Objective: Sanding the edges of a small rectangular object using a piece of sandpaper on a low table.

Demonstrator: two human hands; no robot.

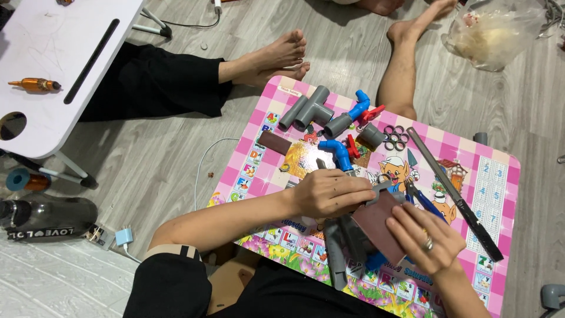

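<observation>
Left hand point(332, 193) grips a stiff, light grey pipe point(335, 253); right hand point(425, 238) presses floppy brown sandpaper point(376, 219) around it (likely slippery plastic).

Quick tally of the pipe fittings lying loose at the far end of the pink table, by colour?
Grey fittings: 3
Blue fittings: 2
Total: 5
A ring cluster lies beside them on the pink table, uncounted.

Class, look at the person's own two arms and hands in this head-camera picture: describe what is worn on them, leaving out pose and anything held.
The left hand is bare, with no ring or watch visible. Its arm is uncovered up to a short black sleeve edged with a tan band that carries a short black stripe. The right hand wears a silver-coloured ring on one finger; its forearm is bare, with no sleeve in view.
</observation>
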